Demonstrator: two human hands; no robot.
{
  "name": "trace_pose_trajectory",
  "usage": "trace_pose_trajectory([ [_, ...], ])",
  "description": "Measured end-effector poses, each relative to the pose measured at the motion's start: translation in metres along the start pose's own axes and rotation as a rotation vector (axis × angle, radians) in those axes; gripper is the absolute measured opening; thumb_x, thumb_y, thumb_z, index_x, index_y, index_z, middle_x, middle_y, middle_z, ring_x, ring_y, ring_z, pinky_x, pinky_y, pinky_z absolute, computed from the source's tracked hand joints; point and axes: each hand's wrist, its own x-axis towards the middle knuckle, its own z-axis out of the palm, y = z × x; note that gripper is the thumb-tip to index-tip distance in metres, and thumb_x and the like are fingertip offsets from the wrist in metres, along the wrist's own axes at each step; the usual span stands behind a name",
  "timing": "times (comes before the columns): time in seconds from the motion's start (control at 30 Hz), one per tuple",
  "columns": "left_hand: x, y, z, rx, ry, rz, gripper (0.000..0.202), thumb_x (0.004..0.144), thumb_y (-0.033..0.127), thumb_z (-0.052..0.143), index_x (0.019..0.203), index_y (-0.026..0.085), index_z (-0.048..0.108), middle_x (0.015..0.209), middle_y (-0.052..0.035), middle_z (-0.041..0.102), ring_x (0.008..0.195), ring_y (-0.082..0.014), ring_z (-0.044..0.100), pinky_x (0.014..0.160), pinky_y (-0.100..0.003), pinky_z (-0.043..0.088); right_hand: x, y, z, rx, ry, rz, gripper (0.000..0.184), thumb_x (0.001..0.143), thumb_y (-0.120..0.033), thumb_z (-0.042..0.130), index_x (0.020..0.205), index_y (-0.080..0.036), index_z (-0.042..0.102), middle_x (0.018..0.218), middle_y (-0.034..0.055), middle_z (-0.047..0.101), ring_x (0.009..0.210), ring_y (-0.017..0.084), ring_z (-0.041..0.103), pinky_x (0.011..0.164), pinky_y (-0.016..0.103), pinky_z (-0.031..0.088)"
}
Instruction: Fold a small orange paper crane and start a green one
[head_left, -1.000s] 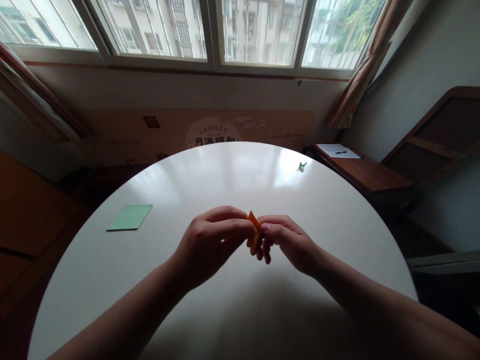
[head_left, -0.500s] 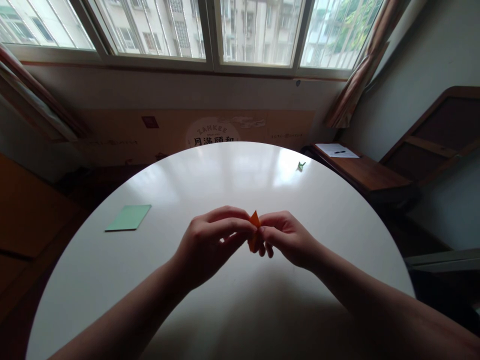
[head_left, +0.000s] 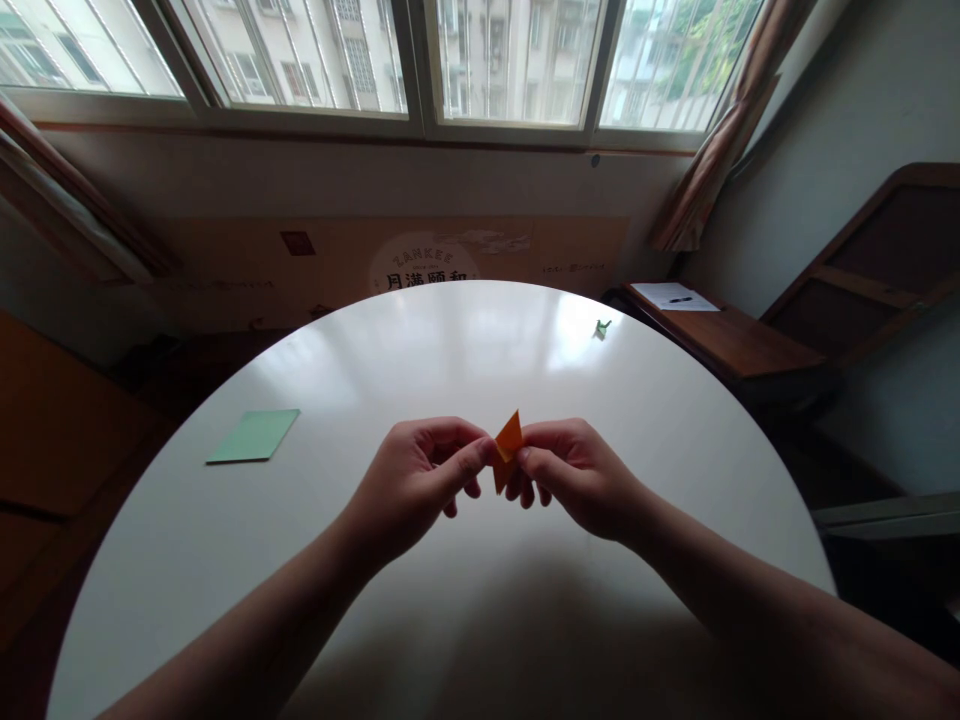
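Observation:
A small piece of folded orange paper (head_left: 510, 437) is held up between both hands above the round white table. Its upper part rises to a point, and a lower tip shows below the fingers. My left hand (head_left: 420, 465) pinches its left edge between thumb and fingers. From the other side, my right hand (head_left: 574, 470) grips the right edge with thumb and forefinger, the other fingers curled beneath. Part of the paper is covered by the fingertips.
On the white table (head_left: 420, 345), a stack of green square paper (head_left: 253, 436) lies at the left. A small green folded paper figure (head_left: 602, 328) stands near the far right edge. Beyond it, a wooden side table (head_left: 772, 340) bears a white sheet (head_left: 667, 296) with a pen.
My left hand has shifted its hold from over the paper to a thumb pinch at its left edge. More of the orange paper shows now, its top tilted right.

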Motion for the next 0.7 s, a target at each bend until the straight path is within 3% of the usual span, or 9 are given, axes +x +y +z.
trace_pose_trajectory([
  [0.27,-0.0003,0.0061,0.0024,0.057,0.016,-0.058,0.016,0.084,0.026,0.067,0.081,0.014,0.076,0.060,-0.0009,0.067,0.050,-0.0097,0.055,0.039,-0.015,0.045,0.0009,0.0018,-0.0005,0.003,-0.021,0.018,0.024,0.082,-0.012,0.047,0.078,-0.013,0.070,0.068,0.0012,0.067,0.057,0.010,0.058,0.049,0.019,0.043],
  [0.7,-0.0035,0.0062,0.0028,0.216,0.048,0.059,0.014,0.085,0.023,0.066,0.081,0.017,0.078,0.063,0.0000,0.071,0.049,-0.0097,0.055,0.042,-0.017,0.044,0.0016,0.0043,-0.0020,-0.011,-0.061,0.022,0.023,0.086,-0.013,0.049,0.080,-0.014,0.072,0.070,0.0017,0.068,0.060,0.010,0.059,0.051,0.019,0.043],
])
